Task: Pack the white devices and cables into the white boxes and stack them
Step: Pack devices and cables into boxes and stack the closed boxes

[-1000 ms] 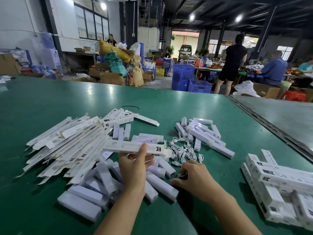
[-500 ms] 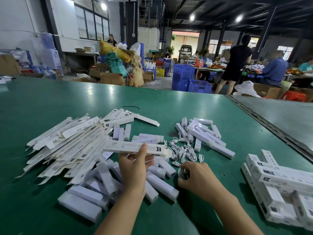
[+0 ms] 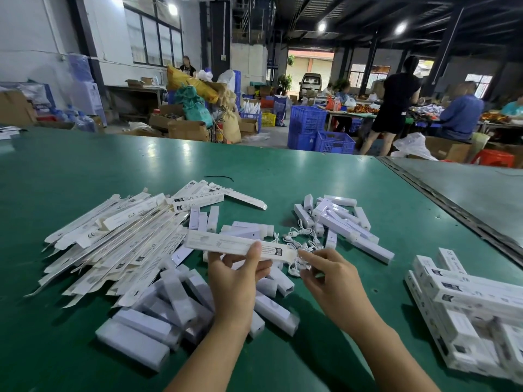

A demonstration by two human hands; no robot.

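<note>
My left hand [image 3: 236, 281] grips a long white box [image 3: 226, 246] held level above the green table [image 3: 283, 176]. At the box's right end my right hand [image 3: 329, 275] pinches a coiled white cable [image 3: 297, 263]. More white cables [image 3: 300, 239] lie in a tangle just beyond. White devices in clear wrap [image 3: 175, 304] are heaped under my left hand, and a second heap [image 3: 339, 219] lies farther right. Flat unfolded boxes [image 3: 113, 244] fan out at the left. Packed boxes [image 3: 475, 312] are stacked crosswise at the right.
A metal seam [image 3: 452, 210] runs diagonally across the table at the right. A thin black tie [image 3: 219, 178] lies beyond the piles. Behind the table are blue crates [image 3: 317, 131], cardboard boxes, sacks and several people at other tables.
My right hand has risen from the table with a cable and moved up to the right end of the box. My left hand still holds the box in place.
</note>
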